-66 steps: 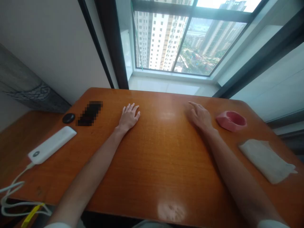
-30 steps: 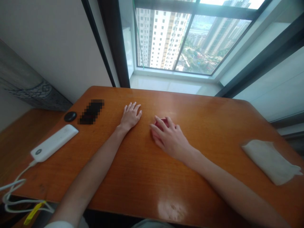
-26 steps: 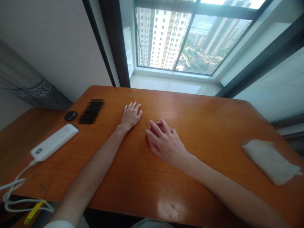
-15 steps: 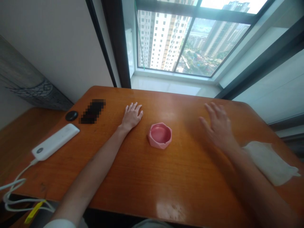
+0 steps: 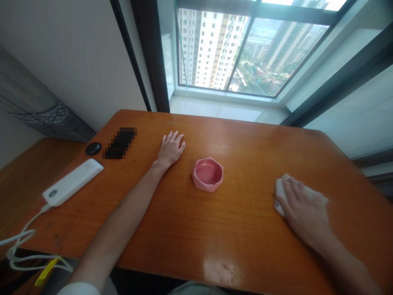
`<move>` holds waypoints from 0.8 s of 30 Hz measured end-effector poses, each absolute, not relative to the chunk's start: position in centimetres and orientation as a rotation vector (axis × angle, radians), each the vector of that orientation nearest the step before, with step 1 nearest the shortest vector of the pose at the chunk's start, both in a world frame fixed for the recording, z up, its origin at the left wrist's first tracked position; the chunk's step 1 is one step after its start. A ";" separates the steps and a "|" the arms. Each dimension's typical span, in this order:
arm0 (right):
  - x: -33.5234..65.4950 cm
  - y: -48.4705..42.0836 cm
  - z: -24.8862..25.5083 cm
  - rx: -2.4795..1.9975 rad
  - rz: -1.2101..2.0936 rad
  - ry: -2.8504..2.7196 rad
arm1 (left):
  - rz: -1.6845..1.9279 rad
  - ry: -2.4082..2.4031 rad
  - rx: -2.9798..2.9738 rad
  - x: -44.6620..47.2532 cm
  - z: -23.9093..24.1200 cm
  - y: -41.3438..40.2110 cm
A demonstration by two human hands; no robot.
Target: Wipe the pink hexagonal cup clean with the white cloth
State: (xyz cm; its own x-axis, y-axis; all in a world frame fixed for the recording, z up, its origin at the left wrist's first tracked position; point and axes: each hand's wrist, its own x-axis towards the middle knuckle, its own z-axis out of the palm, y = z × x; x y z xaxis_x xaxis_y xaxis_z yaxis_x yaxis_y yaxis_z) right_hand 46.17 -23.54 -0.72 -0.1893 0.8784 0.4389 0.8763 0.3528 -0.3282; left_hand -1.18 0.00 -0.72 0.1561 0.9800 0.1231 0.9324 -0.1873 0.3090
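Observation:
My left hand (image 5: 170,150) lies flat on the wooden table (image 5: 184,229), fingers spread and holding nothing. Just right of it stands a pink faceted ashtray (image 5: 208,175), its hollow facing up; the hand does not touch it. On the right side of the table, my right hand (image 5: 302,205) presses down on a crumpled white wipe (image 5: 316,196), with the fingers over it. The wipe shows past the fingertips and along the far side of the hand. This hand is slightly blurred, and part of the wipe is hidden beneath it.
At the left are a white power bank (image 5: 73,182) with a white cable (image 5: 27,227), a round black object (image 5: 93,148) and a pixelated dark object (image 5: 120,143). A window (image 5: 227,53) lies beyond the table's far edge.
My right hand has come down and toward me onto the wipe, which has moved left and bunched up under it. My left hand and the ashtray stay in place.

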 end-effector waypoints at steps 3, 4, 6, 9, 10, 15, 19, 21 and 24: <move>36.7 -26.9 -0.7 -1.535 -0.004 -2.306 | 0.428 1.886 2.258 -1.1 -0.5 -0.1; 34.0 -28.0 -0.4 -1.437 0.016 -2.394 | 0.423 1.889 2.255 -1.0 -0.5 -0.1; 29.8 -29.3 0.5 -1.193 0.139 -2.649 | 0.415 1.896 2.249 -0.9 -0.4 -0.2; 26.6 -29.0 1.9 -0.928 0.257 -2.816 | 0.409 1.895 2.247 -0.8 -0.3 -0.3; 26.0 -28.5 2.2 -0.892 0.274 -2.833 | 0.412 1.897 2.247 -0.8 -0.3 -0.3; 22.6 -26.9 1.6 -1.014 -0.119 -2.811 | 0.434 1.885 2.258 -0.8 -0.4 -0.2; 20.6 -27.4 2.0 -1.144 -0.658 -2.686 | 0.445 1.892 2.261 -0.7 -0.5 0.0; 21.3 -26.6 3.4 -1.131 -0.498 -2.669 | 0.430 1.892 2.263 -0.5 -0.5 0.1; 24.3 -22.3 5.6 -1.079 -0.002 -2.406 | 0.408 1.898 2.263 -0.2 -0.4 0.1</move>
State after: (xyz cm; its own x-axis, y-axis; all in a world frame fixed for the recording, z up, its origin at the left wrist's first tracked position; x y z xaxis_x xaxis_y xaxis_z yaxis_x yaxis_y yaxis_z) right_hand 24.30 -22.30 5.64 -0.5611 0.6999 0.4419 0.7006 0.6859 -0.1967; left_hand -0.20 0.13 -0.42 0.1574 0.9819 0.1052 0.9384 -0.1819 0.2937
